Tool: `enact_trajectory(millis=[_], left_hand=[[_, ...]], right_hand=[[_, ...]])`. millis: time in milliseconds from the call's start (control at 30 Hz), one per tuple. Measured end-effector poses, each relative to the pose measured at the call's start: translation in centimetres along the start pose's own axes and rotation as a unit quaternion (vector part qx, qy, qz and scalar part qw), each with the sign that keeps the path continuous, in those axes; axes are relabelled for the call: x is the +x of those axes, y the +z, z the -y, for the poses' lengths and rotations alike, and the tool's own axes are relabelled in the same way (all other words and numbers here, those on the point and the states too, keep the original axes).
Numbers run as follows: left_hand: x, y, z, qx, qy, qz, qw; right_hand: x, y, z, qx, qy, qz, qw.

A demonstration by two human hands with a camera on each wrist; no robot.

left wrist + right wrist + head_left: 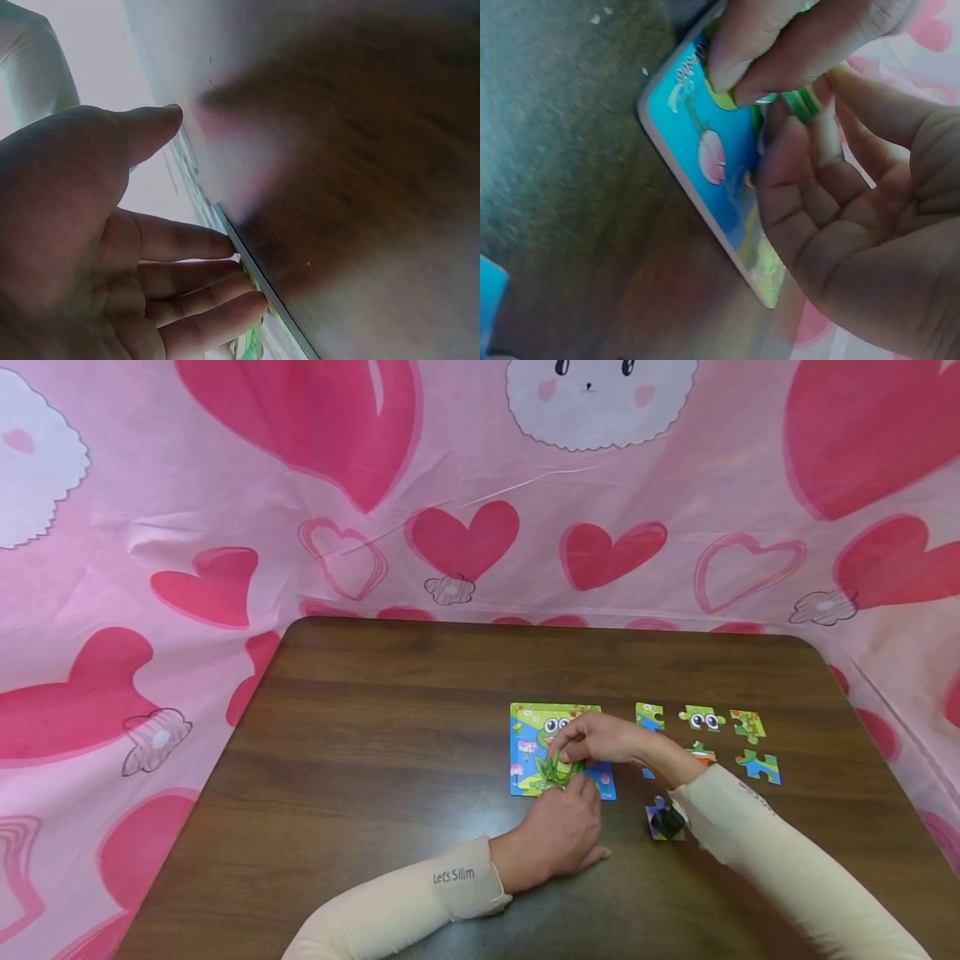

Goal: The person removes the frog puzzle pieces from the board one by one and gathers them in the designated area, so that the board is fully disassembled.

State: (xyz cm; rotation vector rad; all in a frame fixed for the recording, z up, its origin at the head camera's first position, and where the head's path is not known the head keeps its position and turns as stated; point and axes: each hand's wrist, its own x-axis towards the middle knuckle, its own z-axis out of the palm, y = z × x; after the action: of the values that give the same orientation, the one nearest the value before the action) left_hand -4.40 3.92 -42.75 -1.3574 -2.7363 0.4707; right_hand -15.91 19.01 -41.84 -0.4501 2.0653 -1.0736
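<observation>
A frog puzzle board [527, 777] in green and blue lies on the table, right of its middle. My right hand [609, 739] reaches over it from the right and pinches a green puzzle piece [804, 103] between thumb and fingers, close over the frog's body. From the near side my left hand [551, 833] rests its fingertips on the board's front part. In the left wrist view the left fingers [206, 307] stretch along the board's edge, with the thumb held apart. Most of the pinched piece is hidden by the fingers.
To the right lie several loose puzzle pieces, among them an eyes piece [703, 719], a corner piece [747, 725] and a blue-green piece [761, 767]. Another piece [660, 833] sits nearer, partly covered by a black object [667, 821]. Behind the brown table [390, 718] hangs a pink heart-print cloth [300, 485].
</observation>
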Motion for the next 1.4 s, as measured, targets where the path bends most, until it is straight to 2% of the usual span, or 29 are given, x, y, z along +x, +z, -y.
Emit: enact_trajectory(millis=[200,367,600,1000,1200,1400], left_hand=[[0.0,0.0,-0.1,0.008,-0.004,0.003,1.0000],[0.1,0.0,0.0,-0.001,-0.006,0.010,0.9999],[0.1,0.0,0.2,-0.013,-0.008,0.012,0.9998],[0.2,0.2,0.5,-0.058,-0.005,0.049,0.9971],[0.2,0.3,0.6,-0.060,-0.012,0.037,0.9974],[0.1,0.1,0.9,-0.086,-0.013,0.040,0.9954]], right_hand=[[-0.1,-0.4,-0.3,0.028,0.030,-0.048,0.9980],[-0.3,-0.9,-0.4,0.049,0.039,-0.051,0.9967],[-1.2,-2.0,-0.8,0.064,0.022,-0.053,0.9963],[-4.1,-3.9,-2.6,0.085,0.026,-0.078,0.9930],[-5.6,-4.6,-3.5,0.084,0.038,-0.096,0.9912],[-7.2,-5.2,-4.5,0.052,0.038,-0.108,0.9921]])
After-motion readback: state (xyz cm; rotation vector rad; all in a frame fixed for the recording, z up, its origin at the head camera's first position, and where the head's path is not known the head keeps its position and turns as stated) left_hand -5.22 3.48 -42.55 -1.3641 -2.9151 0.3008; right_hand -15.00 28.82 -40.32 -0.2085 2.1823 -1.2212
